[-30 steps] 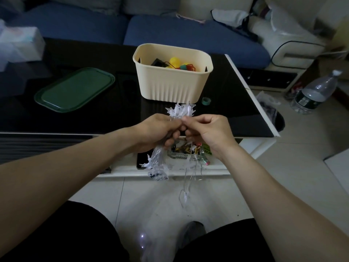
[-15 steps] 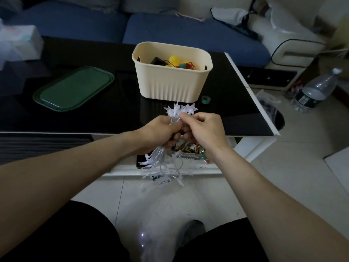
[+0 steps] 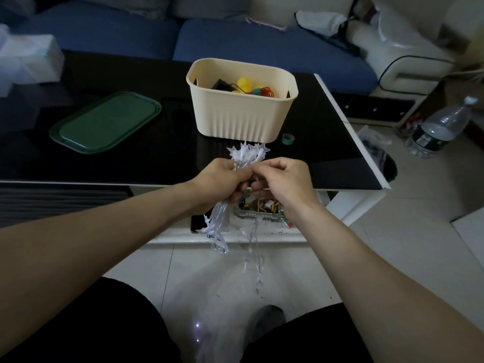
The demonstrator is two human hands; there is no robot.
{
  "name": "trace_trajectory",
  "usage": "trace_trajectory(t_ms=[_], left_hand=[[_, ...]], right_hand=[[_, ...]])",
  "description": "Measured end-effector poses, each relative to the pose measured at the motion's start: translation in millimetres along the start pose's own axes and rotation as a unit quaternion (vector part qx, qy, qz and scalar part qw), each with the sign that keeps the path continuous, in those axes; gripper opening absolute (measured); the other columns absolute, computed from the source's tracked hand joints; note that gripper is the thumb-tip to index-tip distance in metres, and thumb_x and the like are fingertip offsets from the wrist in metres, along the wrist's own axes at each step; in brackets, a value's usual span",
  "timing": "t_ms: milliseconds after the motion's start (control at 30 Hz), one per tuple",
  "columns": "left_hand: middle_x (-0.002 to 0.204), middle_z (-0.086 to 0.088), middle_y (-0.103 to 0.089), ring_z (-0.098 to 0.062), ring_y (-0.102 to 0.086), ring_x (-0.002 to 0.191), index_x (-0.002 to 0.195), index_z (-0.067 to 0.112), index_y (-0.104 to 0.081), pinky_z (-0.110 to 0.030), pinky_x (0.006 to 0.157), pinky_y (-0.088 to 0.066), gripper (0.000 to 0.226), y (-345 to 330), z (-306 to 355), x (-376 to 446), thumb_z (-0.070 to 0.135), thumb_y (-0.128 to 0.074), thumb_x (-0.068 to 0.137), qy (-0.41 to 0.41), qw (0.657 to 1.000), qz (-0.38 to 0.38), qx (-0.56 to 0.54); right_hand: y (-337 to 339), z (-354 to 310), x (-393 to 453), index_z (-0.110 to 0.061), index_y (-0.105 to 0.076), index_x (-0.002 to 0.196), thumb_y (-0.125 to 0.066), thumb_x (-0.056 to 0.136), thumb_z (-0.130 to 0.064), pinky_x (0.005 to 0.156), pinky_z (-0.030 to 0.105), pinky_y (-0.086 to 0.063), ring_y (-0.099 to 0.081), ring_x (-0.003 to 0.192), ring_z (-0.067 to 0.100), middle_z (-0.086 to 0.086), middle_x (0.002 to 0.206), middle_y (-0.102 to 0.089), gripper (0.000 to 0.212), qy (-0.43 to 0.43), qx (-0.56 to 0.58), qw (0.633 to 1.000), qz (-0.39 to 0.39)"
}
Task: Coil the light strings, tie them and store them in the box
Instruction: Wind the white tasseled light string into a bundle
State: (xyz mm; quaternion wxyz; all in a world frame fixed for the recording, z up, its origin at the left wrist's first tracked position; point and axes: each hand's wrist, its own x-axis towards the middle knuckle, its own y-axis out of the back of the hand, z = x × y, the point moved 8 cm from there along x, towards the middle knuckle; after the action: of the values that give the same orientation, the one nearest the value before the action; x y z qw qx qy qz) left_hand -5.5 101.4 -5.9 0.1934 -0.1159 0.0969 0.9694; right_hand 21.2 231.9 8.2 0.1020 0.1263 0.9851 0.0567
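A bundle of clear star-shaped string lights (image 3: pixel 247 154) sticks up above my fists, and more of it hangs below them toward the floor. My left hand (image 3: pixel 222 182) grips the bundle around its middle. My right hand (image 3: pixel 281 183) pinches the wire beside it, touching the left hand; a loose tail dangles under it. The cream box (image 3: pixel 242 113) stands on the black table just beyond my hands, holding a coiled string with yellow and coloured bulbs.
A green lid (image 3: pixel 104 123) lies on the black glass table (image 3: pixel 327 153) to the left. A small green tape roll (image 3: pixel 288 138) sits right of the box. A water bottle (image 3: pixel 440 129) stands on the floor at right; a blue sofa lies behind.
A loose tail of the string that was gathered near my hands half a second ago now hangs down again below the right hand. Both hands stay together at the table's front edge.
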Motion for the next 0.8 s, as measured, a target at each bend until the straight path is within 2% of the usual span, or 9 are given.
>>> trace_trajectory(t_ms=[67, 133, 267, 333, 467, 567, 633, 733, 800], left_hand=[[0.041, 0.005, -0.044, -0.009, -0.036, 0.035, 0.062, 0.011, -0.048, -0.020, 0.040, -0.031, 0.042, -2, 2, -1, 0.023, -0.054, 0.101, -0.010, 1.000, -0.005, 0.002], [0.042, 0.004, -0.043, -0.009, -0.034, 0.035, 0.062, 0.011, -0.047, -0.020, 0.040, -0.029, 0.042, -2, 2, 0, 0.024, -0.053, 0.102, -0.016, 1.000, -0.004, -0.002], [0.045, 0.003, -0.043, -0.009, -0.033, 0.036, 0.062, 0.010, -0.048, -0.018, 0.040, -0.027, 0.043, -1, 1, 0, 0.023, -0.050, 0.103, -0.018, 1.000, 0.006, -0.024], [0.046, 0.001, -0.043, -0.011, -0.032, 0.038, 0.061, 0.011, -0.048, -0.019, 0.041, -0.026, 0.044, -1, 3, -1, 0.020, -0.050, 0.103, -0.020, 0.999, 0.008, -0.029], [0.055, -0.005, -0.044, -0.017, -0.034, 0.046, 0.071, 0.007, -0.052, -0.021, 0.044, -0.027, 0.033, 3, 4, 2, 0.022, -0.054, 0.100, -0.013, 0.999, 0.017, -0.036], [0.056, -0.007, -0.043, -0.017, -0.037, 0.047, 0.065, 0.009, -0.050, -0.022, 0.046, -0.029, 0.040, 0, 4, 1, 0.028, -0.049, 0.101, 0.012, 0.997, -0.012, -0.069], [0.050, -0.005, -0.042, -0.019, -0.035, 0.047, 0.062, 0.010, -0.045, -0.028, 0.050, -0.027, 0.044, -5, 8, -1, 0.030, -0.043, 0.101, 0.013, 0.995, -0.045, -0.089], [0.053, -0.005, -0.043, -0.019, -0.035, 0.049, 0.070, 0.007, -0.045, -0.030, 0.052, -0.024, 0.038, -6, 13, 0, 0.031, -0.042, 0.100, -0.005, 0.993, -0.056, -0.100], [0.063, -0.008, -0.046, -0.019, -0.041, 0.052, 0.078, 0.007, -0.047, -0.031, 0.049, -0.031, 0.032, 1, 15, 1, 0.027, -0.043, 0.101, -0.010, 0.990, -0.023, -0.136]], right_hand=[[0, -1, 0, -0.006, -0.075, 0.087, -0.072, 0.089, -0.011, 0.066, 0.040, -0.063, -0.069, 0.061, 0.018, 0.010, 0.070, -0.073, 0.006, 0.010, -0.021, 1.000, -0.001], [-1, -4, -1, -0.010, -0.076, 0.086, -0.066, 0.091, -0.009, 0.070, 0.042, -0.064, -0.070, 0.063, 0.018, 0.010, 0.072, -0.074, 0.012, 0.031, -0.049, 0.998, 0.000], [-3, -7, -1, -0.015, -0.076, 0.092, -0.063, 0.092, -0.005, 0.077, 0.046, -0.063, -0.076, 0.072, 0.020, 0.008, 0.075, -0.076, 0.016, 0.060, -0.085, 0.995, -0.008], [-4, -5, -1, -0.008, -0.071, 0.097, -0.067, 0.093, -0.006, 0.078, 0.045, -0.063, -0.076, 0.073, 0.023, 0.012, 0.077, -0.076, 0.006, 0.045, -0.059, 0.997, -0.018], [-5, 2, -3, -0.002, -0.059, 0.101, -0.074, 0.091, -0.009, 0.065, 0.030, -0.062, -0.072, 0.062, 0.018, 0.011, 0.067, -0.072, 0.019, -0.034, 0.063, 0.997, -0.026], [-14, 3, -8, -0.005, -0.066, 0.094, -0.069, 0.095, -0.025, 0.072, 0.035, -0.063, -0.068, 0.062, 0.015, 0.007, 0.070, -0.073, 0.021, -0.075, 0.055, 0.990, -0.102], [-21, 0, -11, -0.007, -0.069, 0.087, -0.061, 0.100, -0.035, 0.071, 0.036, -0.058, -0.065, 0.060, 0.015, 0.006, 0.071, -0.072, 0.031, -0.062, 0.028, 0.984, -0.162], [-18, -5, -6, -0.010, -0.070, 0.085, -0.052, 0.102, -0.034, 0.071, 0.038, -0.046, -0.061, 0.061, 0.018, 0.008, 0.072, -0.069, 0.035, -0.023, 0.011, 0.982, -0.186], [-12, -3, -3, -0.007, -0.070, 0.089, -0.053, 0.100, -0.031, 0.073, 0.039, -0.045, -0.060, 0.064, 0.020, 0.008, 0.071, -0.066, 0.031, -0.026, 0.018, 0.980, -0.197]])
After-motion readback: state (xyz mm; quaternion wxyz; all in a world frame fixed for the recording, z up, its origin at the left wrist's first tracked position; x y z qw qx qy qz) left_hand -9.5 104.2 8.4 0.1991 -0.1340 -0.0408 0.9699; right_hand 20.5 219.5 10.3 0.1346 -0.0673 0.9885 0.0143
